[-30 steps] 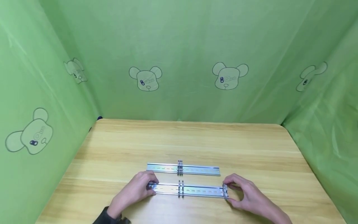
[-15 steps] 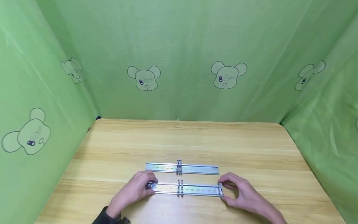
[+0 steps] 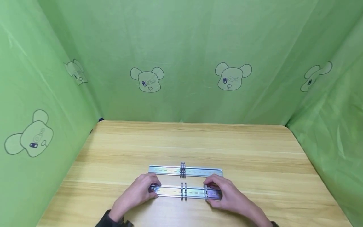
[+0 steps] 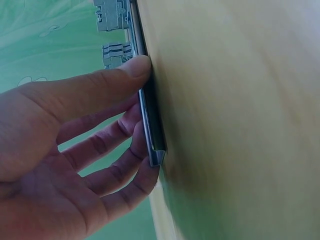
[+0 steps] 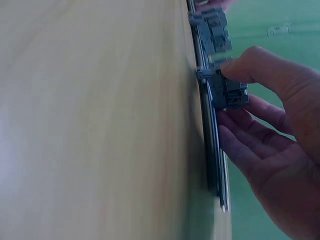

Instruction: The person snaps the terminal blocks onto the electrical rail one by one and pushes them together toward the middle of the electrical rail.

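The nearer slotted metal DIN rail [image 3: 195, 193] lies crosswise on the table. My left hand [image 3: 139, 190] grips its left end, thumb on the near edge and fingers on the far edge. Two thin grey terminal blocks [image 3: 183, 191] stand on the rail near its middle, a small gap between them. Farther right, my right hand [image 3: 228, 195] pinches another terminal block [image 5: 227, 92] between thumb and fingers; it sits across the rail in the right wrist view. Whether it is fully clipped on, I cannot tell. The rail's right end is partly covered by that hand in the head view.
A second DIN rail [image 3: 167, 170] lies parallel just behind, with several terminal blocks [image 3: 182, 170] close together at its middle. Both rest on a wooden table [image 3: 181, 142]. Green curtains [image 3: 181, 94] with bear-head drawings stand behind and at both sides.
My right hand has moved left along the nearer rail with the pinched terminal block, from the rail's right end toward the other two. My left hand keeps its place on the left end.
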A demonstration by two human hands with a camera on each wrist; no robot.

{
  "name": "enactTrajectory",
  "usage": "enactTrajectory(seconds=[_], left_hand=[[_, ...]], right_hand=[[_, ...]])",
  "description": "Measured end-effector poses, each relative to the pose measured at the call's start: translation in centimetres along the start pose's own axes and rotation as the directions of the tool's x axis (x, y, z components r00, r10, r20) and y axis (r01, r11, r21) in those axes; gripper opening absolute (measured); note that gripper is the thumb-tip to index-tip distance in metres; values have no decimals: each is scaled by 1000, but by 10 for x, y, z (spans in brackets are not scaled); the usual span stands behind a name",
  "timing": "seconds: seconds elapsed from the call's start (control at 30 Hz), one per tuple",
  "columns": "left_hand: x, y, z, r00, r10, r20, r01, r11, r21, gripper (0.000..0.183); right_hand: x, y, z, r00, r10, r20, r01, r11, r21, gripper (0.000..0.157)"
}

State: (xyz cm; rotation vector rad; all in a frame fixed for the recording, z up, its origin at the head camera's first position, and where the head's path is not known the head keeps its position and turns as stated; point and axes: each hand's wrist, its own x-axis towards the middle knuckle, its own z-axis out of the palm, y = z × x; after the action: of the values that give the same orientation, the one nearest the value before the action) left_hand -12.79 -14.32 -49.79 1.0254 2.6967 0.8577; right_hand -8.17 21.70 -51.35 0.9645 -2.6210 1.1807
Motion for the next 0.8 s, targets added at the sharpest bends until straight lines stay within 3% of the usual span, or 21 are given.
enactTrajectory(seconds=[0.4,0.8], left_hand=[[1,-1,0,1000,-17,8,17,1000,-1,31],[0,-2,1,1000,-5,-1,5,1000,-1,30]], right_hand=[[19,-9,23,999,-36,-6,36,999,-18,54],[33,-20,41,1000,-7,-4,7,999,-41,58]])
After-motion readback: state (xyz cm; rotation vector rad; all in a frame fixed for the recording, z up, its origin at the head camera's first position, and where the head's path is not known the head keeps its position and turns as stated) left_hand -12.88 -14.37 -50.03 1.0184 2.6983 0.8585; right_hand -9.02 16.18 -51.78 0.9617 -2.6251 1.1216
